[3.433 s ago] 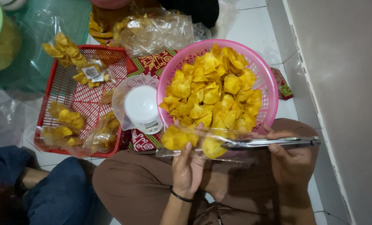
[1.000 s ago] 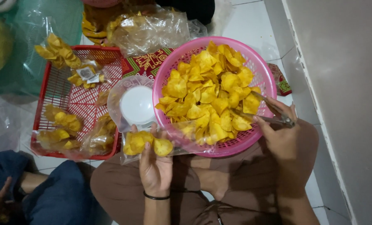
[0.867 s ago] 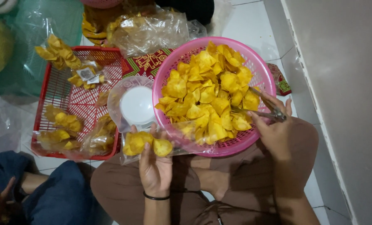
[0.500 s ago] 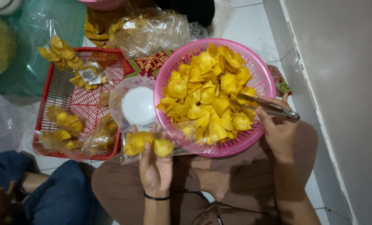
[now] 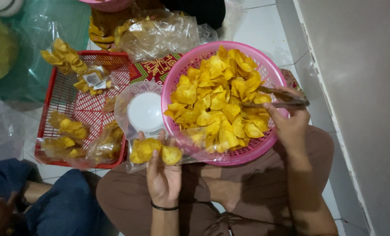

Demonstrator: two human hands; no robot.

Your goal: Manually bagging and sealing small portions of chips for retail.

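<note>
A pink round basket [image 5: 269,146] heaped with yellow chips [image 5: 216,94] rests on my lap. My left hand [image 5: 162,175] holds a clear plastic bag [image 5: 153,150] with a few chips in it, its mouth against the basket's near rim. Over the right side of the basket, my right hand [image 5: 289,124] grips metal tongs [image 5: 275,98] whose tips reach into the chip pile.
A red plastic tray [image 5: 68,96] on the left holds several filled chip bags. A white lid in clear plastic [image 5: 144,111] lies beside the basket. More bagged chips [image 5: 160,35] lie behind. Another person's dark-clad legs [image 5: 50,205] are at lower left; a wall [image 5: 361,87] runs along the right.
Earlier both hands held a filled bag across my lap. Now the left hand holds a bag at the basket's rim, and the right hand has pushed the tongs into the chips.
</note>
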